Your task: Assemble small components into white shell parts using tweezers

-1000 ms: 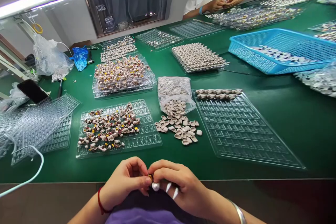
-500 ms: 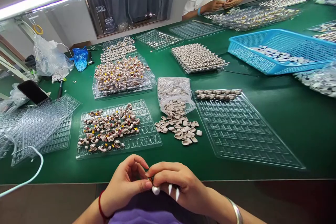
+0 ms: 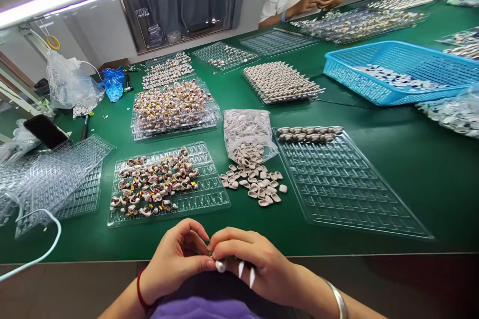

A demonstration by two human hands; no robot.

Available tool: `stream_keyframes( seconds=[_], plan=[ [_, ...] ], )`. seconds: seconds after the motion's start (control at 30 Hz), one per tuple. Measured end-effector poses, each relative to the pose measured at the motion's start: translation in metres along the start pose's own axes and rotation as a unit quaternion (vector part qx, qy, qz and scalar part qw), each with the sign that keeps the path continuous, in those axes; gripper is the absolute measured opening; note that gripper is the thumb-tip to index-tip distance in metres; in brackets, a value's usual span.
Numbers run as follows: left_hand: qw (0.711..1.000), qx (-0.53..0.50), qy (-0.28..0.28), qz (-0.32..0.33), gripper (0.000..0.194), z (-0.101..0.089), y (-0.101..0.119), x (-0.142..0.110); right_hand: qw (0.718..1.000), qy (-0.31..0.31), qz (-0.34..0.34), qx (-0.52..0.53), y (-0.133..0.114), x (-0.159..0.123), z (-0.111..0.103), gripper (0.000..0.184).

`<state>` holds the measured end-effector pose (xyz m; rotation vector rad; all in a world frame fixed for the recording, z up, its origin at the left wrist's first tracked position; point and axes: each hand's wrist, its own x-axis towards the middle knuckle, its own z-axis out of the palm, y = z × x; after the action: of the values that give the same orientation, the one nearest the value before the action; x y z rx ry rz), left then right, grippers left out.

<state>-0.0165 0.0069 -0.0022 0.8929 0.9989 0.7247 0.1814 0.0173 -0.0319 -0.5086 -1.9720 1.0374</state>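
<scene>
My left hand [image 3: 179,255] and my right hand [image 3: 258,264] meet at the table's front edge, fingers closed in a pinch. Between their fingertips is a small earbud part with a shiny rounded pale end [image 3: 220,265]; the fingers cover the rest of it. Two pale pointed tips [image 3: 252,277], perhaps of tweezers, stick out beneath my right hand's fingers. Just beyond my left hand lies a clear tray [image 3: 202,201] with similar curved parts [image 3: 157,184] that show yellow and red bits. Loose beige shells [image 3: 264,192] spill from a plastic bag [image 3: 247,124] further ahead.
To the right, a clear slotted tray [image 3: 352,194] bears beige pieces along its far edge. Filled trays [image 3: 170,104] and a blue basket [image 3: 374,94] stand further back. At left are stacked trays [image 3: 56,174] and a phone [image 3: 45,131]. A co-worker's hands [image 3: 318,1] are across the table.
Both hands stay together at the table edge. The dark and yellow bit at the fingertips shows less now, and the left fingers have shifted slightly around the part.
</scene>
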Motion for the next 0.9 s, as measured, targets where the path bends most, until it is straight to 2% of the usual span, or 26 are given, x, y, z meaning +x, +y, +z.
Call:
stream_keyframes(
  seconds=[0.2,0.27,0.37,0.43,0.53,0.67,0.77,0.9],
  plan=[
    [0.999,0.008,0.002,0.032,0.031,0.002,-0.001,-0.001,1.0,0.003,0.021,-0.007,-0.002,0.004,0.002,0.013],
    [0.999,0.032,0.011,0.042,0.027,0.002,-0.001,-0.002,0.997,0.019,0.073,-0.018,-0.001,0.003,-0.002,0.014],
    [0.994,0.082,0.044,0.054,0.019,0.0,-0.002,-0.001,0.982,0.026,0.183,-0.049,0.002,-0.001,-0.012,0.03],
    [0.992,0.09,0.07,0.059,0.015,-0.003,-0.003,-0.001,0.975,0.019,0.21,-0.075,0.002,-0.005,-0.019,0.031],
    [0.993,0.034,0.096,0.055,0.014,-0.005,-0.007,0.0,0.975,0.036,0.183,-0.121,-0.002,-0.01,-0.021,0.029],
    [0.991,-0.032,0.111,0.06,0.017,-0.004,-0.011,0.002,0.978,0.075,0.13,-0.145,-0.016,-0.013,-0.008,0.031],
    [0.99,-0.044,0.12,0.063,0.017,-0.001,-0.011,0.002,0.974,0.109,0.096,-0.175,-0.023,-0.012,0.002,0.026],
    [0.987,-0.034,0.141,0.072,0.017,0.002,-0.009,0.002,0.968,0.123,0.071,-0.207,-0.025,-0.01,0.008,0.023]
  ],
)
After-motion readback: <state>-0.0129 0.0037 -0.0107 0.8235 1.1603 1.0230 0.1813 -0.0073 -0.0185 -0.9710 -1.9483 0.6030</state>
